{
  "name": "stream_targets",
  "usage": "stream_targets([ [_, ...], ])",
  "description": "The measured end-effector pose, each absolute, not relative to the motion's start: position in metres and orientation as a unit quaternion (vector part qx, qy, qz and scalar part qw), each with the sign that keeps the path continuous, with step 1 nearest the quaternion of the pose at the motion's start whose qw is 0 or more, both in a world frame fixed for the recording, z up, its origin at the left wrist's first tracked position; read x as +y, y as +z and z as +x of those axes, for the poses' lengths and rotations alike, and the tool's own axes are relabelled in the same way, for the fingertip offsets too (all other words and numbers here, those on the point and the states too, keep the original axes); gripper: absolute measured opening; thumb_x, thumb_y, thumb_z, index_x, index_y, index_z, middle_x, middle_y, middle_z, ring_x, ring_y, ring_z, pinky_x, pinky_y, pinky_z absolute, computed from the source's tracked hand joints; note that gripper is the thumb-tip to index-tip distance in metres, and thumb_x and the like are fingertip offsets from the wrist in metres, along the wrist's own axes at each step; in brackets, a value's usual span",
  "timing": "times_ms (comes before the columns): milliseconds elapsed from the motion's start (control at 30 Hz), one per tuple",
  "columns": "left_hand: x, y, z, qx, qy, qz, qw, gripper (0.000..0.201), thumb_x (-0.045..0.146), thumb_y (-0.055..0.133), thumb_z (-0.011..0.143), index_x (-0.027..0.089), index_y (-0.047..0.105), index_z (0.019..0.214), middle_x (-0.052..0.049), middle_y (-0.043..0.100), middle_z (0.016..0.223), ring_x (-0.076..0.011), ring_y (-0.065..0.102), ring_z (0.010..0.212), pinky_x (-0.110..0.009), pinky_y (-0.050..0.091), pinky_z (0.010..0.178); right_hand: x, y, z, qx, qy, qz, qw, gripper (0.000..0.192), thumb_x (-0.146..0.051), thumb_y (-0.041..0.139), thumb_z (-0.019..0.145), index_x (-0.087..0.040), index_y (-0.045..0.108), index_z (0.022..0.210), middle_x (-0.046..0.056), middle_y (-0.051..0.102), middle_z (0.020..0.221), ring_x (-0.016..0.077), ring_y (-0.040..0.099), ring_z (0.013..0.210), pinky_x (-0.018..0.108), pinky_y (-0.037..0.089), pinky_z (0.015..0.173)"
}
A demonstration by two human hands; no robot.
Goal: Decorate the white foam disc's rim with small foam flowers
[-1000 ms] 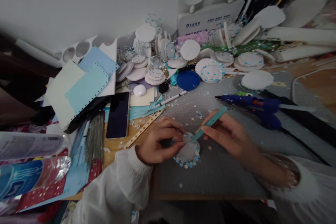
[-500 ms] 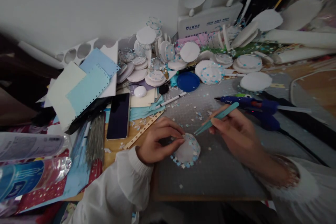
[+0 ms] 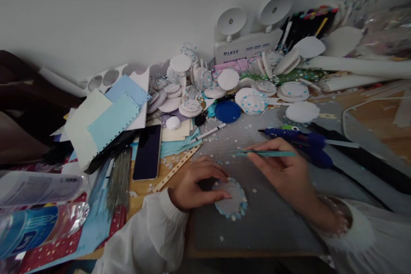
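My left hand rests over the left side of a round white disc, thumb on its face and fingers at its far edge. Small blue and white star-shaped pieces ring the disc's rim. In my right hand is a pair of teal tweezers, pinched and held almost level above the grey mat. The tweezers' tips point left over scattered star pieces; whether they grip one is too small to tell. A blue glue gun lies just beyond my right hand.
Behind stand piles of white discs, a blue lid and a two-headed lamp unit. A phone, coloured paper sheets, wire stems and a plastic bottle are on the left. The glue gun's cord runs right.
The tweezers have lifted away from the disc's edge and swung from slanted to nearly level. My left hand stays on the disc. The whole view has shifted, with the scene lower in the frame.
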State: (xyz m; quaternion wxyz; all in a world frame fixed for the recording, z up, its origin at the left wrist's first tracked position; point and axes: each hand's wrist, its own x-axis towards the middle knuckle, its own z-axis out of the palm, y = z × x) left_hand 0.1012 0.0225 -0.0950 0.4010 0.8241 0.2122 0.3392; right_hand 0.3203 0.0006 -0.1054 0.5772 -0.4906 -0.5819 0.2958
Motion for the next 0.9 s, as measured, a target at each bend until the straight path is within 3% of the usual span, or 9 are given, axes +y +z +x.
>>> stream_targets([
  [100,0.019,-0.094,0.098,0.232,0.355,0.813,0.399,0.030,0.043,0.063,0.086,0.015,0.069,0.097,-0.015,0.070,0.107,-0.0249,0.064,0.098,-0.039,0.046,0.088,0.001,-0.111,0.322,-0.654,0.234,-0.495,0.522,0.007,-0.020,0.068,0.081,-0.024,0.063,0.083,0.002,0.070,0.081,0.0180,0.070,0.078,0.029,0.057,0.066],
  [167,0.016,-0.095,0.096,0.275,0.388,0.787,0.392,0.025,0.038,0.058,0.090,0.016,0.069,0.097,-0.014,0.067,0.109,-0.0239,0.061,0.102,-0.037,0.044,0.090,0.000,-0.113,0.324,-0.690,0.193,-0.499,0.487,0.006,-0.019,0.066,0.083,-0.023,0.063,0.085,0.002,0.071,0.081,0.0175,0.069,0.076,0.028,0.055,0.064],
  [233,0.014,-0.097,0.096,0.329,0.428,0.748,0.386,0.020,0.029,0.053,0.094,0.016,0.067,0.089,-0.009,0.066,0.096,-0.0195,0.061,0.093,-0.033,0.045,0.084,0.001,-0.114,0.326,-0.710,0.152,-0.497,0.476,0.006,-0.018,0.065,0.083,-0.023,0.062,0.085,0.002,0.072,0.081,0.0176,0.070,0.075,0.027,0.054,0.063],
  [367,0.013,-0.103,0.096,0.417,0.485,0.669,0.379,0.029,0.027,0.046,0.097,0.017,0.055,0.072,-0.001,0.052,0.072,-0.0136,0.050,0.072,-0.027,0.039,0.069,0.002,-0.113,0.329,-0.729,0.083,-0.492,0.469,0.008,-0.016,0.065,0.081,-0.022,0.061,0.084,0.002,0.072,0.077,0.0175,0.070,0.071,0.027,0.053,0.061],
  [733,0.012,-0.119,0.096,0.443,0.508,0.582,0.456,0.059,0.044,0.045,0.097,0.017,0.035,0.045,0.003,0.037,0.045,-0.0097,0.035,0.046,-0.028,0.028,0.052,0.003,-0.111,0.326,-0.742,0.093,-0.496,0.441,0.008,-0.014,0.063,0.081,-0.022,0.062,0.083,0.001,0.072,0.076,0.0165,0.070,0.069,0.025,0.053,0.058],
  [900,0.012,-0.112,0.098,0.452,0.483,0.609,0.437,0.057,0.047,0.041,0.097,0.017,0.045,0.049,0.001,0.044,0.052,-0.0114,0.042,0.052,-0.028,0.033,0.055,0.002,-0.108,0.326,-0.730,0.089,-0.484,0.473,0.009,-0.013,0.065,0.080,-0.022,0.064,0.084,0.001,0.072,0.075,0.0156,0.069,0.069,0.025,0.054,0.060],
])
